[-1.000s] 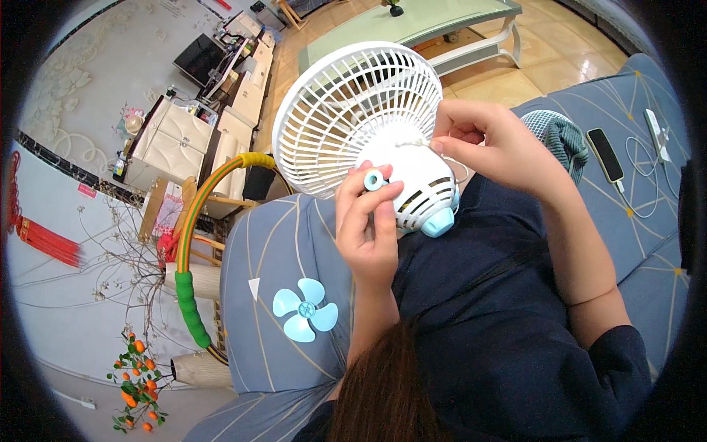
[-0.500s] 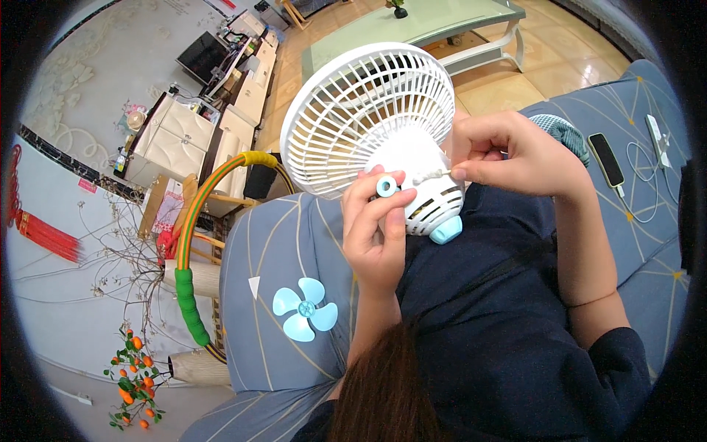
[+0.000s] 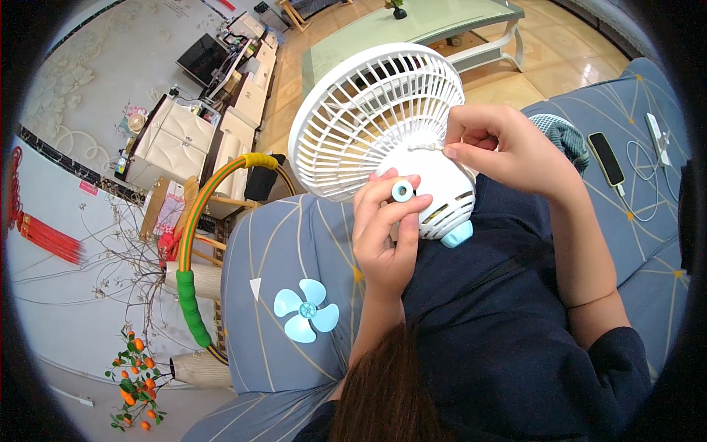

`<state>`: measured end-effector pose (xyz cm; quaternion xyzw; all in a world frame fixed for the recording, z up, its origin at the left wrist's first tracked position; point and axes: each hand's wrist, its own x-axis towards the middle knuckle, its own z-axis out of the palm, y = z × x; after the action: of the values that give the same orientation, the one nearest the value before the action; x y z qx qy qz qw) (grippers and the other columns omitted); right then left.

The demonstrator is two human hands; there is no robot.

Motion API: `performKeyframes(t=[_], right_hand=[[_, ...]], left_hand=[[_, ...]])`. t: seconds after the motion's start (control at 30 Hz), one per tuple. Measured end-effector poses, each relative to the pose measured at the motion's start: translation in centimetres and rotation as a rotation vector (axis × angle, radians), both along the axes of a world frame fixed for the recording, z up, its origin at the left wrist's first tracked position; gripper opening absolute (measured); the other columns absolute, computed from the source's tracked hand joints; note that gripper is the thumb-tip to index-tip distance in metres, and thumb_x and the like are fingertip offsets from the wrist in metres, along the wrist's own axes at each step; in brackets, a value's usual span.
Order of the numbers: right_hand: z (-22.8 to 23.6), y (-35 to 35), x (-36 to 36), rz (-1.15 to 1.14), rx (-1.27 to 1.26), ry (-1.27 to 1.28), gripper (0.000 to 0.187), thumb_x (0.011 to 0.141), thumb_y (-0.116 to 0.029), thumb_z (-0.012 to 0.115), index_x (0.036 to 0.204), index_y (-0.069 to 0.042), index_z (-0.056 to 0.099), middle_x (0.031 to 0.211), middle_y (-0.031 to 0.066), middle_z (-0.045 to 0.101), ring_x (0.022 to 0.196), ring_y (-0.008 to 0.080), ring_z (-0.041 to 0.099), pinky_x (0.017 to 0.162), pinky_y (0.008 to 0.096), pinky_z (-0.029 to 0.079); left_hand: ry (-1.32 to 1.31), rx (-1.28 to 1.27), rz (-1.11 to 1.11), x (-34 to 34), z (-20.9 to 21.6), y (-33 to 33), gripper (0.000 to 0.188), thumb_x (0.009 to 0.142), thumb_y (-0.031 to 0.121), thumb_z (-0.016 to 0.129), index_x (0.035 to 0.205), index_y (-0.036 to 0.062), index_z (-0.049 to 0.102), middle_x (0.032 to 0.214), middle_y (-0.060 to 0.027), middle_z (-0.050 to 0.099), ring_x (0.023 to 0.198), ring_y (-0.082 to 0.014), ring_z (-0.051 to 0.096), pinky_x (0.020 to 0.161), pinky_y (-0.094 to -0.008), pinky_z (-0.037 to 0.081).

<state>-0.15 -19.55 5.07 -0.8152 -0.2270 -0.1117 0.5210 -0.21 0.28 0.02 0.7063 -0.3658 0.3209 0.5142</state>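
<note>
The left hand (image 3: 387, 239) braced the fan (image 3: 445, 177), a blue ring (image 3: 395, 191) caught between two fingers, while the right hand (image 3: 508, 147) pinched a whitish strand (image 3: 428, 146) at the fan's back, a fiddly step seeming to need steadiness next.

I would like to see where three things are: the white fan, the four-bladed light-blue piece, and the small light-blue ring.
White fan (image 3: 444, 177): head view, on its smooth rear housing.
Four-bladed light-blue piece (image 3: 308, 310): head view, on its central hub.
Small light-blue ring (image 3: 395, 191): head view, on its rim.
</note>
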Motion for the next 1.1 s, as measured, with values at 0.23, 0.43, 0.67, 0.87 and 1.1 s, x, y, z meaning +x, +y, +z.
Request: performKeyframes(t=[0.23, 0.43, 0.67, 0.87, 1.1], right_hand=[[0.3, 0.5, -0.3, -0.005, -0.011, -0.014, 0.016, 0.080, -0.012, 0.058, 0.074, -0.002, 0.048, 0.050, 0.0026, 0.039, 0.048, 0.0087, 0.037, 0.044, 0.0268, 0.030], [0.6, 0.9, -0.9, -0.052, -0.060, -0.049, 0.014, 0.079, -0.012, 0.058, 0.074, -0.002, 0.048, 0.052, 0.0071, 0.043, 0.048, 0.0153, 0.042, 0.046, 0.0295, 0.034], [0.9, 1.8, -1.6, -0.043, -0.075, -0.150, 0.009, 0.078, -0.003, 0.058, 0.075, 0.001, 0.051, 0.054, 0.0044, 0.045, 0.049, 0.0087, 0.040, 0.046, 0.0222, 0.032], [1.5, 2.1, -1.5, -0.069, -0.139, -0.089, 0.012, 0.076, -0.012, 0.057, 0.076, -0.002, 0.051, 0.060, 0.0143, 0.053, 0.057, 0.0307, 0.054, 0.052, 0.0361, 0.041], [1.6, 1.7, -1.7, -0.084, -0.138, -0.063, 0.012, 0.077, -0.012, 0.057, 0.075, -0.002, 0.050, 0.058, 0.0131, 0.050, 0.054, 0.0281, 0.051, 0.051, 0.0345, 0.040]], left_hand=[[0.033, 0.067, 0.008, -0.6, 1.1, 0.8, 0.018, 0.071, -0.004, 0.055, 0.084, 0.0034, 0.066, 0.102, -0.0127, 0.060, 0.105, -0.0296, 0.051, 0.097, -0.0434, 0.034], [-0.035, -0.056, 0.013, -1.2, 2.6, 1.8, 0.013, 0.072, -0.001, 0.056, 0.081, -0.0004, 0.065, 0.110, -0.0207, 0.051, 0.105, -0.0306, 0.050, 0.093, -0.0418, 0.040], [-0.154, -0.282, -0.137, -4.6, 5.7, 2.8, 0.029, 0.085, 0.023, 0.051, 0.063, 0.0073, 0.042, 0.076, -0.0089, 0.051, 0.074, -0.0176, 0.049, 0.068, -0.0303, 0.041], [0.050, -0.460, -0.748, -8.9, 9.1, 2.8, 0.028, 0.085, 0.018, 0.050, 0.060, 0.0144, 0.038, 0.061, 0.0020, 0.043, 0.062, -0.0094, 0.044, 0.061, -0.0251, 0.036], [0.398, -0.402, -1.625, -9.5, 10.9, 4.9, 0.011, 0.081, 0.014, 0.056, 0.071, 0.0107, 0.056, 0.064, -0.0011, 0.052, 0.058, -0.0143, 0.052, 0.077, -0.0326, 0.047]])
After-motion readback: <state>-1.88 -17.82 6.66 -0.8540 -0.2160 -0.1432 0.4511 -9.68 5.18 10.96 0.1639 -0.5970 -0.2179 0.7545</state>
